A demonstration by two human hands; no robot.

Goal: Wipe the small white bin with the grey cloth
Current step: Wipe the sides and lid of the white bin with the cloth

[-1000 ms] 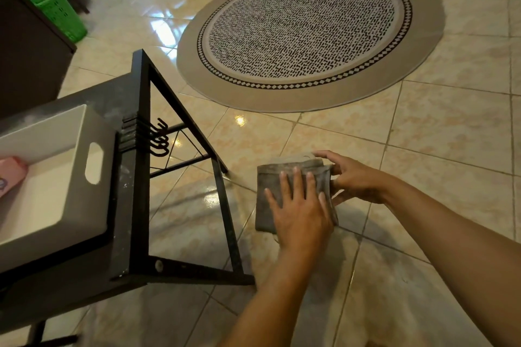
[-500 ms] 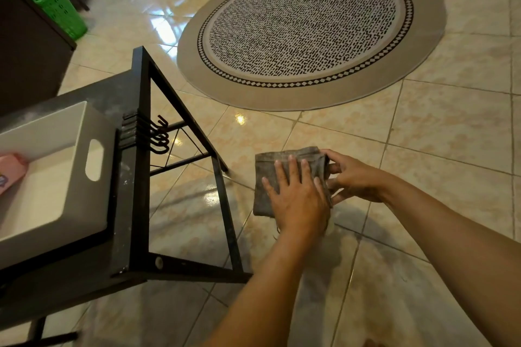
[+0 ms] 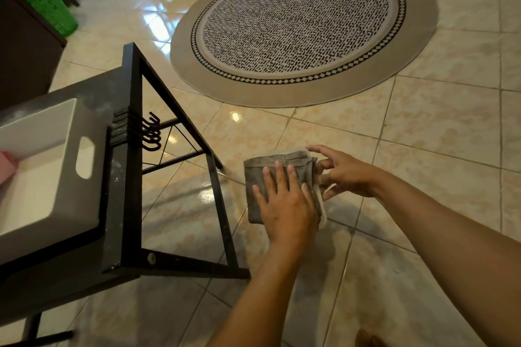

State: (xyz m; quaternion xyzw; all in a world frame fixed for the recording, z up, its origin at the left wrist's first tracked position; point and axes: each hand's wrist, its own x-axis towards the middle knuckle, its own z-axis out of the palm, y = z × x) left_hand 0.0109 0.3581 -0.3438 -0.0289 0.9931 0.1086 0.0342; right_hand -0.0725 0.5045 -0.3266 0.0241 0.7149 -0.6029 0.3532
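Head view: both hands meet in mid-air over the tiled floor (image 3: 423, 127), right of the counter. Left hand (image 3: 287, 205) lies flat, palm down, fingers (image 3: 279, 175) spread and straight on top of the folded grey cloth (image 3: 255, 177), pressing it, not curled around it. Right hand (image 3: 346, 172) comes in from the right, fingers loosely open; thumb and fingertips touch the cloth's right edge, whether it really pinches the fold cannot be told, the left hand hides part of it. Cloth is folded into a rough rectangle, a paler layer showing along its top and right edges. Small white bin (image 3: 48, 166) sits on the black counter (image 3: 124, 183) at frame left, well apart from the cloth and both hands; it is open-topped, with an oval handle cut-out in the wall facing the hands. A pink object (image 3: 7, 166) lies inside the bin at the left edge, cropped, can't tell what it is. Black hooks (image 3: 149, 132) hang on the counter frame just beside the bin's right wall. Round patterned rug (image 3: 304, 25) lies on the floor beyond the hands. Green basket (image 3: 48, 5) stands top left on the floor, next to a dark cabinet (image 3: 25, 48). Floor is glossy, with light reflections near the counter legs.
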